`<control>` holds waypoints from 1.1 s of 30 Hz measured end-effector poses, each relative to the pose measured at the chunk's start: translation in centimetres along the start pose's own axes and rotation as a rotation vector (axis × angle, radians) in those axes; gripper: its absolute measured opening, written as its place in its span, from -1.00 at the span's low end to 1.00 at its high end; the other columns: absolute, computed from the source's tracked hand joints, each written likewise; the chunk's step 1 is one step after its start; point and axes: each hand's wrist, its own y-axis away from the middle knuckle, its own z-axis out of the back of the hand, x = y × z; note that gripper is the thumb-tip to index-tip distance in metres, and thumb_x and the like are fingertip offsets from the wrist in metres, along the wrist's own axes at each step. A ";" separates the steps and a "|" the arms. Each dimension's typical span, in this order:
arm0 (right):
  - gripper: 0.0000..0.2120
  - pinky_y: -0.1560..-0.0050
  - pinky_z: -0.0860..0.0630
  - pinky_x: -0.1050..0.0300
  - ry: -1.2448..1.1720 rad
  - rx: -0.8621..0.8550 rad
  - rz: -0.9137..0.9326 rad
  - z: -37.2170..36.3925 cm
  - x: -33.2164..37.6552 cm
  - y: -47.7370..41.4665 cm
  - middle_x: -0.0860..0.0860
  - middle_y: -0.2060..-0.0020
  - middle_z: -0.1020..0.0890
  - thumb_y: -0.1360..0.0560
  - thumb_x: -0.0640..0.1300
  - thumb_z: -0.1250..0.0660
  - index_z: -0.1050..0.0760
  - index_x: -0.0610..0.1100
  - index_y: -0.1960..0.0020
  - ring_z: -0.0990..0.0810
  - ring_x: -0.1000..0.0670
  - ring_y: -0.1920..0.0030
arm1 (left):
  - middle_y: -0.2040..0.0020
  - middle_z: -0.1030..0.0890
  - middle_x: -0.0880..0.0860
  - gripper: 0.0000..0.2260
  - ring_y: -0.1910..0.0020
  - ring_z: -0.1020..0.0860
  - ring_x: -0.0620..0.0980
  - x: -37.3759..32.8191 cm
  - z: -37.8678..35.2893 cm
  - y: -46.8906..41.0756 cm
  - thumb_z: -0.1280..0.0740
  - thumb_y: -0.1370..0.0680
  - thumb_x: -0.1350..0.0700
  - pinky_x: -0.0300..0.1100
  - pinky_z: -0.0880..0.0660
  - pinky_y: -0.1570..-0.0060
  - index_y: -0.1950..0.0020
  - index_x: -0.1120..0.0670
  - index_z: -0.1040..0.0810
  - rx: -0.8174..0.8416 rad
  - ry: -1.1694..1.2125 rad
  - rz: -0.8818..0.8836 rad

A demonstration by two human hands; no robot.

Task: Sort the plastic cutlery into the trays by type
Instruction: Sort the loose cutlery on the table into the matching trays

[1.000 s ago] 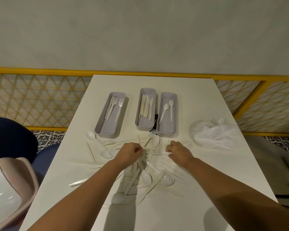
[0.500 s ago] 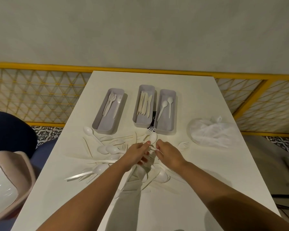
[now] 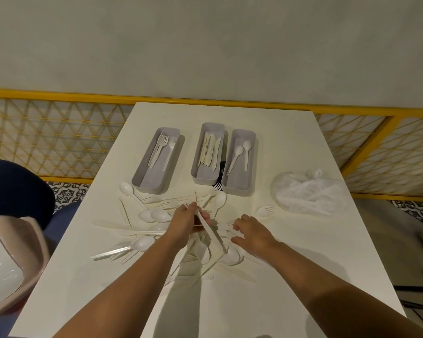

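Three grey trays stand side by side on the white table: a fork tray [image 3: 142,178], a knife tray [image 3: 203,178] and a spoon tray [image 3: 237,185]. In front of them lies a loose pile of white cutlery [image 3: 156,215]. My left hand [image 3: 183,222] is shut on a bundle of several pieces, among them a fork and a knife [image 3: 214,234], slanting down to the right. My right hand [image 3: 252,234] hovers over the pile with fingers spread, holding nothing. A lone fork [image 3: 265,211] lies to the right.
A crumpled clear plastic bag [image 3: 308,192] sits at the table's right. A yellow lattice railing [image 3: 59,142] runs behind the table. A pink-rimmed chair [image 3: 12,259] and a dark blue seat [image 3: 15,191] stand at the left.
My right hand has drawn back from my left hand to the right and opened. My left hand keeps the bundle, which now slants further out.
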 end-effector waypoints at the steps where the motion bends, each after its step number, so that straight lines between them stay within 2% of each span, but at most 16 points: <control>1: -0.63 -0.17 -0.36 0.13 0.018 0.007 -0.005 0.0 0.0 -0.1 -0.09 -0.21 -0.45 -0.54 -0.02 -0.27 -0.41 -0.18 -0.27 -0.41 -0.08 -0.23 | 0.24 -0.59 0.18 -0.77 0.27 -0.58 0.11 0.0 0.0 -0.1 -0.07 -0.65 0.15 -0.07 -0.57 0.19 0.10 0.20 -0.43 -0.009 0.026 0.006; 4: -0.65 -0.16 -0.37 0.14 0.039 -0.001 0.001 -0.1 0.0 -0.2 -0.09 -0.21 -0.47 -0.55 -0.01 -0.25 -0.43 -0.18 -0.26 -0.42 -0.07 -0.23 | 0.37 -0.43 0.12 -0.87 0.39 -0.45 0.07 0.1 0.0 -0.4 -0.08 -0.64 0.21 -0.08 -0.47 0.26 0.05 0.21 -0.36 0.007 0.134 0.031; 7: -0.63 -0.11 -0.38 0.13 0.012 -0.001 0.017 -0.3 -0.1 -0.2 -0.08 -0.17 -0.49 -0.53 0.01 -0.28 -0.45 -0.20 -0.23 -0.45 -0.07 -0.20 | 0.39 -0.31 0.10 -0.90 0.43 -0.34 0.02 0.3 0.0 -0.5 -0.08 -0.63 0.24 -0.11 -0.36 0.36 0.01 0.21 -0.36 -0.014 0.228 0.078; 12: -0.75 0.07 -0.30 0.16 0.022 -0.020 0.042 -0.8 -0.2 -0.5 -0.11 -0.07 -0.49 -0.54 -0.10 -0.23 -0.47 -0.24 -0.13 -0.48 -0.10 -0.09 | 0.43 -0.33 0.07 -0.84 0.45 -0.32 -0.02 0.6 0.4 -0.4 -0.07 -0.64 0.22 -0.18 -0.32 0.43 0.06 0.18 -0.41 -0.040 0.213 0.122; 14: -0.78 0.09 -0.27 0.19 -0.011 -0.024 0.034 -1.0 -0.3 -0.5 -0.07 0.06 -0.41 -0.54 -0.11 -0.22 -0.47 -0.24 -0.09 -0.41 -0.04 0.06 | 0.43 -0.33 0.06 -0.83 0.46 -0.31 -0.03 0.8 0.4 -0.4 -0.06 -0.64 0.22 -0.18 -0.31 0.43 0.07 0.18 -0.40 -0.038 0.225 0.133; 16: -0.79 0.09 -0.29 0.20 -0.036 -0.034 0.032 -1.0 -0.5 -0.6 -0.01 0.10 -0.36 -0.54 -0.12 -0.22 -0.48 -0.24 -0.06 -0.35 0.03 0.10 | 0.41 -0.33 0.06 -0.82 0.45 -0.31 -0.03 0.9 0.3 -0.2 -0.05 -0.64 0.21 -0.18 -0.29 0.40 0.07 0.18 -0.40 -0.036 0.243 0.141; 20: -0.89 0.16 -0.31 0.17 -0.103 -0.055 0.030 0.3 -0.5 -0.7 -0.04 0.16 -0.40 -0.51 -0.14 -0.25 -0.39 -0.16 0.16 -0.40 -0.01 0.16 | 0.39 -0.33 0.07 -0.78 0.42 -0.29 -0.03 1.1 0.1 0.0 -0.04 -0.66 0.17 -0.18 -0.27 0.37 0.09 0.18 -0.42 -0.035 0.276 0.145; 24: -0.87 0.19 -0.33 0.15 -0.374 -0.155 0.023 1.9 0.6 -0.7 -0.07 0.25 -0.46 -0.46 -0.18 -0.32 -0.40 -0.16 0.21 -0.41 -0.03 0.24 | 0.40 -0.36 0.03 -0.76 0.42 -0.31 -0.06 1.4 -0.8 -0.3 -0.12 -0.64 0.02 -0.22 -0.29 0.38 0.08 0.15 -0.43 0.013 0.262 0.114; 28: -0.89 0.17 -0.36 0.12 -0.464 -0.181 0.109 2.6 2.5 -0.3 -0.08 0.28 -0.48 -0.45 -0.22 -0.32 -0.41 -0.15 0.23 -0.41 -0.02 0.26 | 0.30 -0.50 0.06 -0.64 0.30 -0.40 -0.03 1.4 -2.6 -0.1 -0.26 -0.55 -0.12 -0.19 -0.36 0.28 -0.01 0.18 -0.56 0.082 0.090 0.019; 30: -0.93 0.16 -0.38 0.10 -0.483 -0.178 0.157 2.6 3.1 -0.1 -0.07 0.26 -0.49 -0.46 -0.22 -0.32 -0.45 -0.15 0.19 -0.42 -0.01 0.24 | 0.21 -0.53 0.14 -0.67 0.24 -0.46 0.03 1.3 -3.3 0.1 -0.28 -0.57 -0.02 -0.16 -0.38 0.25 -0.06 0.26 -0.54 0.082 0.071 -0.013; 31: -0.97 0.15 -0.39 0.12 -0.483 -0.170 0.167 2.5 3.2 0.0 -0.05 0.25 -0.49 -0.47 -0.21 -0.32 -0.49 -0.16 0.15 -0.43 0.00 0.23 | 0.23 -0.52 0.16 -0.73 0.27 -0.46 0.03 1.2 -3.5 0.2 -0.27 -0.58 0.06 -0.16 -0.37 0.28 -0.02 0.28 -0.53 0.065 0.070 -0.024; 33: -0.88 0.11 -0.40 0.14 -0.481 -0.157 0.181 2.4 2.8 -0.1 -0.01 0.22 -0.49 -0.50 -0.18 -0.31 -0.56 -0.23 0.06 -0.44 0.02 0.20 | 0.35 -0.47 0.14 -0.79 0.36 -0.41 0.02 1.2 -3.5 0.1 -0.22 -0.58 0.17 -0.15 -0.34 0.32 0.17 0.26 -0.52 0.033 0.079 -0.018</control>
